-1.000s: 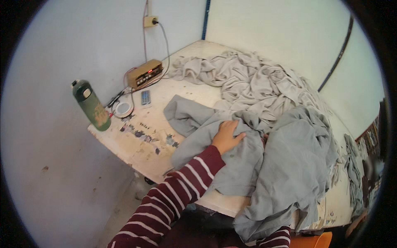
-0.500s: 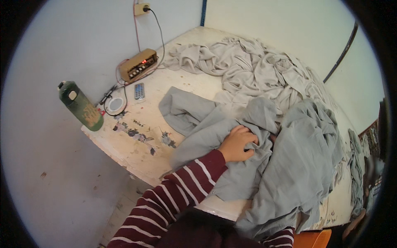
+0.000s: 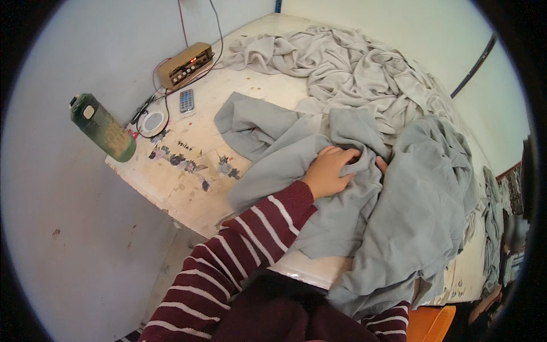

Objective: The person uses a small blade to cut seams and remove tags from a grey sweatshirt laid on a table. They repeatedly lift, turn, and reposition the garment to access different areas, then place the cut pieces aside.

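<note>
A grey garment (image 3: pixel 410 199) lies crumpled on the table, and one tube-like part (image 3: pixel 256 122) of it stretches to the left. My left hand (image 3: pixel 331 172), at the end of a maroon sleeve with white stripes, presses into the folds near the middle, its fingers bent round the fabric. Just right of it, a fingertip or two of my right hand (image 3: pixel 381 165) show between the folds. The rest of that hand and most of its forearm are covered by the garment; only the striped cuff end (image 3: pixel 388 324) appears at the lower edge.
Pale grey cloth (image 3: pixel 364 71) is heaped along the back of the worn table (image 3: pixel 196 214). On the left stand a green bottle (image 3: pixel 105 131), a round white disc (image 3: pixel 152 123), a remote control (image 3: pixel 187 100) and a box-shaped radio (image 3: pixel 185 64) with cables. An orange plastic edge (image 3: pixel 433 322) shows lower right.
The view has shifted slightly, so the table sits higher. My right fingertips now show more plainly between the folds, beside my left hand, which still works at the grey fabric.
</note>
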